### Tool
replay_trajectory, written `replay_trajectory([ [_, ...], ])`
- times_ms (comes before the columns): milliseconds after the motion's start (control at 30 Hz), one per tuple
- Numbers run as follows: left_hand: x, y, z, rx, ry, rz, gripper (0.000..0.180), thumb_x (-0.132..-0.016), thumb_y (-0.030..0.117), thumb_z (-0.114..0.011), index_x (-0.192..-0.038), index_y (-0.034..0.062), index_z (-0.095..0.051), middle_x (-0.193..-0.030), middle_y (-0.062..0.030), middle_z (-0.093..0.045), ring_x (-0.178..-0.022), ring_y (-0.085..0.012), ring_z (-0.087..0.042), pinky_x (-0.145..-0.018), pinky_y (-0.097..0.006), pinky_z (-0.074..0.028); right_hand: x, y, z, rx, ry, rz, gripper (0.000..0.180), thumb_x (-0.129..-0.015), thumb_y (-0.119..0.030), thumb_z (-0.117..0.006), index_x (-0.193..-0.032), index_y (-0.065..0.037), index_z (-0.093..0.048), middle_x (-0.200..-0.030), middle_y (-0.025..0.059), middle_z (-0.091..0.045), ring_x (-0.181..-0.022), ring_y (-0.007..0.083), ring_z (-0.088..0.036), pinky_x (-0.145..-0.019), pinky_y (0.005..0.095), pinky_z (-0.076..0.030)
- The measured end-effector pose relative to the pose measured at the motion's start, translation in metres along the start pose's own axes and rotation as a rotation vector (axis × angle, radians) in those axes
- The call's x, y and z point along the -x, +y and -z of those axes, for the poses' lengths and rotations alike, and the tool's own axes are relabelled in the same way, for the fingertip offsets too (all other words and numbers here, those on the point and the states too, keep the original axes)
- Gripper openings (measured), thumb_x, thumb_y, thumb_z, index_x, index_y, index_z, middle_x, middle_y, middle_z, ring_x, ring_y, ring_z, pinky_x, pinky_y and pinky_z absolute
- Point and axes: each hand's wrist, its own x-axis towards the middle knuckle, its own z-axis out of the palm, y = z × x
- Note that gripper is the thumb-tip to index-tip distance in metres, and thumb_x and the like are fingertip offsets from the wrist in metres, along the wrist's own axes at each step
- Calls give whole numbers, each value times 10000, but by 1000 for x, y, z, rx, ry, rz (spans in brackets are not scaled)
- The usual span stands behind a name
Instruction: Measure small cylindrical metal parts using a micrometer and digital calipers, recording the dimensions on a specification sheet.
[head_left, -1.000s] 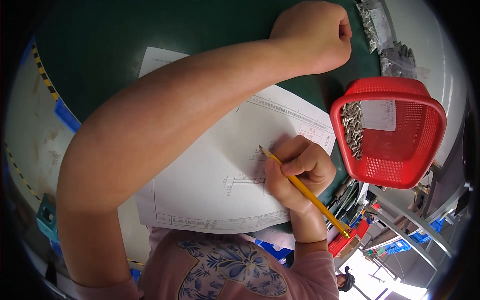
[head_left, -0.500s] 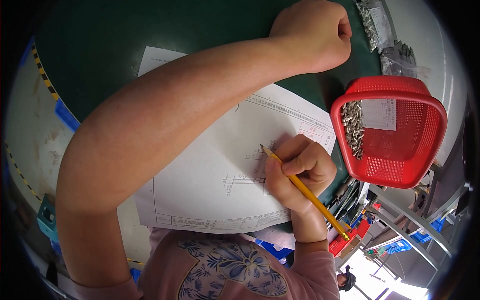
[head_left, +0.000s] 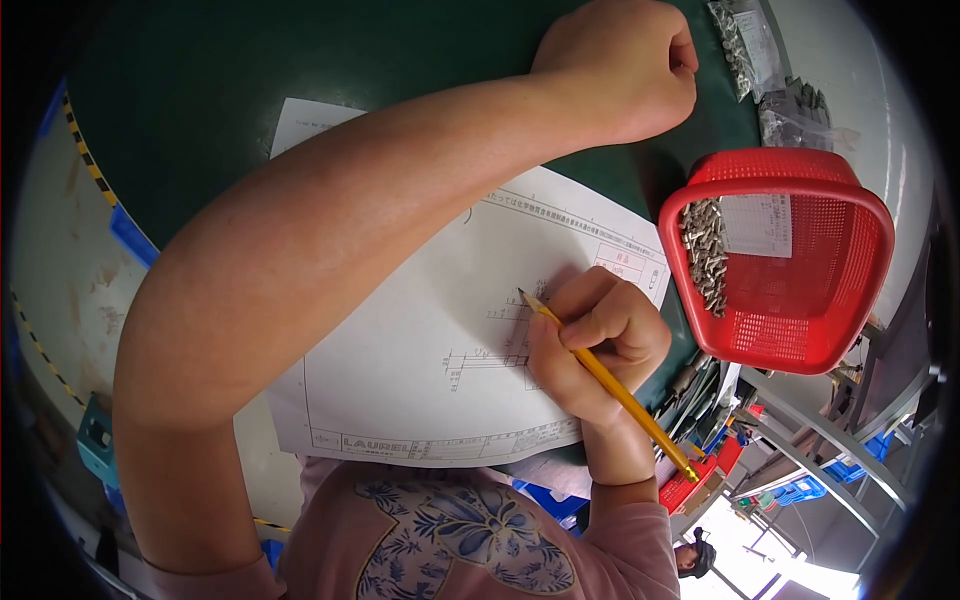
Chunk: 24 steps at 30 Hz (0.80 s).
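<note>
My right hand (head_left: 600, 345) grips a yellow pencil (head_left: 632, 407), its dark point touching or just over a technical drawing (head_left: 400, 350) on white paper. Printed lines and handwritten marks surround the tip. Part of the drawing lies under this hand. My left forearm stretches across the upper part of the sheet and covers it there. Beyond the paper, my left hand (head_left: 625, 75) rests on the green table, curled into a loose fist. Nothing shows in it.
Right of the paper stands a red plastic basket (head_left: 850, 290) holding small metal parts (head_left: 705, 255) and a paper slip. Clear bags of metal parts (head_left: 733, 50) lie behind it. Several tools (head_left: 700, 390) are beside the table's right side. A person (head_left: 695, 555) is far off at lower right.
The view has shifted very slightly. The pencil tip has barely moved, and both hands keep their pose.
</note>
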Motion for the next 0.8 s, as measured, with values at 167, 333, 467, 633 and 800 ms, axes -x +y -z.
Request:
replay_trajectory([
  [167,0,1,1,10,-17,25,78,-778,83,-520,-783,10,-549,-770,-120,-579,-716,-236,-566,-625,-340,-442,0,1,1,-18,-26,5,270,-669,101,-604,-675,-91,-414,-642,50,-494,-514,70,-398,-481,198,-332],
  [333,0,2,2,12,-25,35,80,-780,84,-522,-785,9,-549,-769,-117,-578,-717,-232,-565,-626,-337,-441,0,0,1,9,-17,6,266,-674,102,-598,-677,-88,-413,-645,52,-493,-515,71,-400,-484,200,-336],
  [467,0,3,2,6,-24,25,76,-778,80,-523,-783,9,-548,-768,-117,-578,-717,-230,-565,-626,-335,-441,0,-1,0,-3,-8,-2,262,-678,103,-597,-691,-82,-413,-650,59,-498,-524,77,-412,-489,209,-342],
  [633,1,3,2,1,-36,33,71,-776,77,-525,-778,10,-548,-762,-115,-578,-714,-232,-566,-623,-338,-443,-1,-1,-2,-23,2,-26,263,-679,106,-598,-697,-80,-414,-656,62,-504,-534,80,-423,-499,208,-347],
  [800,1,2,1,-10,-10,16,68,-775,78,-526,-769,13,-547,-760,-115,-577,-716,-235,-567,-626,-339,-444,-1,-1,-1,-13,-26,-15,262,-679,108,-598,-694,-80,-417,-656,62,-504,-538,81,-427,-504,206,-349],
])
